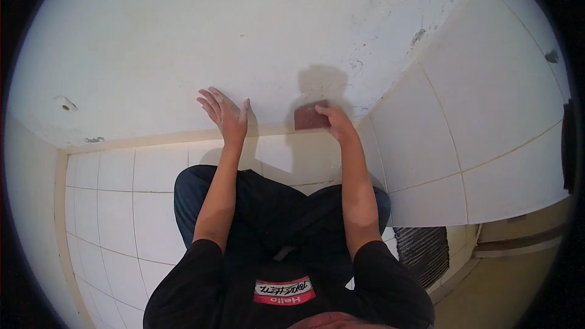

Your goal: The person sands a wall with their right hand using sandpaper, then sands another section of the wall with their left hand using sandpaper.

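Note:
My right hand [338, 121] holds a reddish-brown rectangular piece, apparently sandpaper [311, 116], with the thumb across its front face. The piece is at the foot of a white painted wall [183, 32], just above the skirting, and casts a shadow on the wall above it. My left hand [227, 116] is empty, fingers spread, at the wall to the left of the piece. Pale dust marks its fingertips. Whether the left palm presses on the wall I cannot tell. Scuffs and chipped paint [418, 37] show on the wall's right side.
A tiled side wall [420, 132] closes in on the right. Low on the left wall is a small white fitting [66, 104]. White floor tiles [116, 210] lie beneath my folded legs [283, 205]. A dark striped mat [422, 253] lies behind on the right.

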Demonstrator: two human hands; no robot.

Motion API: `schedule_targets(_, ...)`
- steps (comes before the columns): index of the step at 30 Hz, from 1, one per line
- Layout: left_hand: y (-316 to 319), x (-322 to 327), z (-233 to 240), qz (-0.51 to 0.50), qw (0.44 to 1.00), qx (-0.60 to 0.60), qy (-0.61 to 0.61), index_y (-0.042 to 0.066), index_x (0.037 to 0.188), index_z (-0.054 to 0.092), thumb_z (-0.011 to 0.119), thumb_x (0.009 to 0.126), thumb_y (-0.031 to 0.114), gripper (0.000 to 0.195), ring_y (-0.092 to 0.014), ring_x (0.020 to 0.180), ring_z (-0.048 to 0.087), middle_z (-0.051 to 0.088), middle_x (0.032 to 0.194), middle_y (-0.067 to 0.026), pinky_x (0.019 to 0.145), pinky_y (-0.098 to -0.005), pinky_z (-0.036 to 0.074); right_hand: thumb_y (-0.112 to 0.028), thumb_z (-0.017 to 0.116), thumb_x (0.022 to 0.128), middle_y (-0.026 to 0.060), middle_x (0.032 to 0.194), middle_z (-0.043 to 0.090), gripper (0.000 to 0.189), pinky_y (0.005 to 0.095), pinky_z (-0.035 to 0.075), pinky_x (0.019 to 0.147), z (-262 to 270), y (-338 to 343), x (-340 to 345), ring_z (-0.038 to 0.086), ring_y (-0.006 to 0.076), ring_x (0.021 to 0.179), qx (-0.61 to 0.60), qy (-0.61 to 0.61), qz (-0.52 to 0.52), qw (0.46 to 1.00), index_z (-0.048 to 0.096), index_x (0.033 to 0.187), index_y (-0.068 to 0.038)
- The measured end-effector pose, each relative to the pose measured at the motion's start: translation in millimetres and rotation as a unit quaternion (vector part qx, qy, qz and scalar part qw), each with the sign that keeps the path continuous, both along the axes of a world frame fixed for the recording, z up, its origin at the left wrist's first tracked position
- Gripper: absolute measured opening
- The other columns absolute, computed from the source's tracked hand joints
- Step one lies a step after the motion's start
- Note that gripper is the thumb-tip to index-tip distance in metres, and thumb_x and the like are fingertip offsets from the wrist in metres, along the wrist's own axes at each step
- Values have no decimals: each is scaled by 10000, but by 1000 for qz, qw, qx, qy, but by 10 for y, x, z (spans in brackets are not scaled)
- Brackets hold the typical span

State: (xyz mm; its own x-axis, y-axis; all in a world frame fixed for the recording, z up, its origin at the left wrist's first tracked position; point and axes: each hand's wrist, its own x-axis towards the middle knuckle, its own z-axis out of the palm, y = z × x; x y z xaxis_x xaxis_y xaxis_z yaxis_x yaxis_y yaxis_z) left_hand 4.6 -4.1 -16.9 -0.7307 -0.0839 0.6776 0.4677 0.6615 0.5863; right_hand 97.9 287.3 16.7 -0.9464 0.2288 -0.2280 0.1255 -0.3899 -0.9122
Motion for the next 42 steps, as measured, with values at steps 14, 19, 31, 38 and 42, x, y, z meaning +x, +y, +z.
schedule_targets(14, 118, 13, 52, -8, 1000, 21, 1, -4, 1623, 69, 780, 873, 381, 1103, -522, 1536, -52, -32, 1679, -295, 1220, -630, 61, -81, 577, 991, 206, 1187, 674, 296, 459, 559, 972, -877, 123, -171, 692, 320, 1066, -87, -140, -28, 986, 577, 1242, 76)
schedule_targets(19, 114, 8, 61, -7, 1000, 23, -1, -8, 1622, 68, 775, 874, 393, 1104, -520, 1537, -54, -30, 1678, -299, 1220, -628, 60, -69, 578, 977, 204, 1192, 673, 298, 465, 541, 1005, -595, 141, -103, 682, 329, 1089, -118, -87, 14, 989, 581, 1239, 73)
schedule_targets(31, 120, 30, 66, -11, 1000, 28, -7, 9, 1626, 62, 775, 877, 399, 1105, -523, 1536, -53, -30, 1677, -301, 1218, -633, 66, -75, 562, 978, 205, 1180, 672, 301, 453, 583, 913, -821, -44, -94, 695, 319, 1024, -103, -153, 15, 983, 578, 1238, 75)
schedule_targets(38, 127, 14, 66, -7, 1000, 21, -3, 8, 1626, 62, 777, 876, 396, 1106, -521, 1536, -56, -32, 1679, -295, 1218, -635, 71, -58, 619, 943, 206, 1067, 707, 215, 425, 594, 859, -681, 107, -145, 706, 302, 932, -17, -58, -72, 996, 665, 1071, 109)
schedule_targets(42, 84, 10, 36, -5, 1000, 22, -4, 6, 1626, 67, 776, 875, 403, 1106, -516, 1538, -55, -34, 1680, -292, 1218, -634, 70, -63, 639, 929, 206, 1062, 705, 229, 421, 593, 857, -374, 87, -106, 706, 295, 930, 29, -67, -79, 994, 662, 1078, 109)
